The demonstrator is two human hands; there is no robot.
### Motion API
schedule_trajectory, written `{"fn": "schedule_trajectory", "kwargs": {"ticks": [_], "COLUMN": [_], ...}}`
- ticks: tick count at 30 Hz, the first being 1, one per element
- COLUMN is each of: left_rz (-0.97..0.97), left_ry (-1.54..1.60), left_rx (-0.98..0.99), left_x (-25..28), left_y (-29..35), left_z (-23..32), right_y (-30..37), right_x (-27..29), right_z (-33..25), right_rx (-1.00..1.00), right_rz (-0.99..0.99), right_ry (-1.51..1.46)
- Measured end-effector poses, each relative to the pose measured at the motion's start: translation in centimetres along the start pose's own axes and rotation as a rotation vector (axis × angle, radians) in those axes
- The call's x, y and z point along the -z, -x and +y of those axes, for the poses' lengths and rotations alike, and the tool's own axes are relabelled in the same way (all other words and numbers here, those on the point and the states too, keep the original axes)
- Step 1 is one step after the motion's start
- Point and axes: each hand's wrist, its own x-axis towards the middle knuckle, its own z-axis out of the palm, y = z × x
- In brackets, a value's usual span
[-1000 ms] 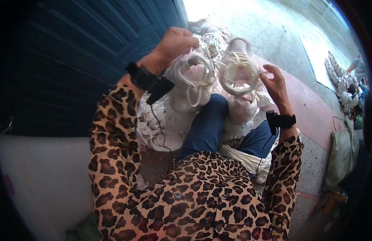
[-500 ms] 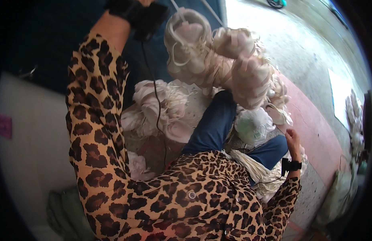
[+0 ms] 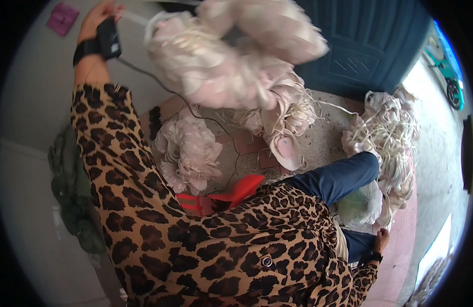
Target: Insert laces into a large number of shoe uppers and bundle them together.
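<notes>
At the upper left, my left hand is raised and closed on a white cord. A large bundle of pale pink and white shoe uppers hangs beside it, smeared by motion. Lower right, by my knee, my right hand has its fingers curled, and nothing shows in it. Close to that hand lies a clear plastic bag with something greenish inside. Another heap of uppers with tangled laces lies past my knee. One more pile of uppers sits on the floor at left of centre.
A dark blue panelled door stands at the back. Something red lies close to my lap. A dark green bundle rests at the left. A black cable runs from the device on my left wrist down to the floor.
My view has turned left. My left hand has swung left with the bundle of shoe uppers, which now blurs across the top. My right hand stays low by my knee.
</notes>
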Motion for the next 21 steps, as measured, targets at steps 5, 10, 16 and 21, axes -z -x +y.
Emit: {"fn": "schedule_trajectory", "kwargs": {"ticks": [5, 10, 16, 21], "left_rz": [0.469, 0.822, 1.091, 0.985], "left_ry": [-0.063, -0.179, -0.270, -0.315], "left_rx": [-0.082, -0.014, 0.203, 0.361], "left_x": [24.0, 35.9, 44.5, 41.7], "left_y": [3.7, 10.0, 18.9, 18.5], "left_z": [-3.6, -10.2, -21.5, -31.1], "right_y": [-0.3, 1.4, -0.1, -0.3], "right_x": [0.5, -1.4, -0.1, -0.1], "right_z": [2.5, 3.5, 4.6, 3.3], "right_rx": [-0.030, -0.045, -0.004, 0.021], "right_rz": [-0.023, -0.011, 0.004, 0.089], "right_ry": [-0.020, -0.090, -0.033, -0.082]}}
